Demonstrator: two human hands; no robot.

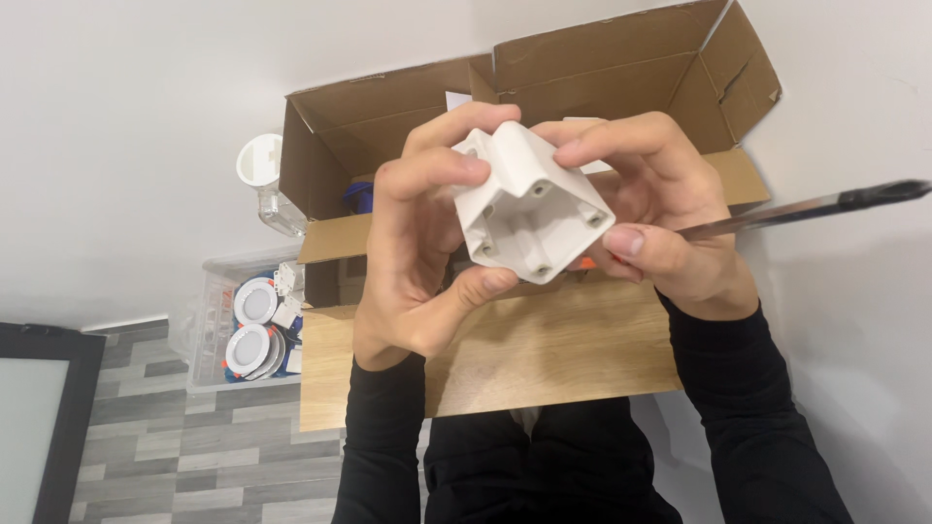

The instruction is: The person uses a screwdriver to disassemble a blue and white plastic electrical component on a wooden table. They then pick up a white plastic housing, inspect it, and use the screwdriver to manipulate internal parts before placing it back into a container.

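Both hands hold up a white square plastic housing [532, 206] with small screw holes in its corners, its hollow side turned toward me. My left hand [419, 243] grips its left edge with fingers on top and thumb underneath. My right hand [660, 218] grips the right edge and also pins a long screwdriver [806, 206] whose shaft and dark tip stick out to the right. An orange bit of its handle shows under the housing.
An open cardboard box [602, 78] stands behind the hands on a small wooden table [544, 359]. At the left, a clear plastic bin [218, 320] holds round white light fittings. A clear bottle [267, 184] stands by the wall.
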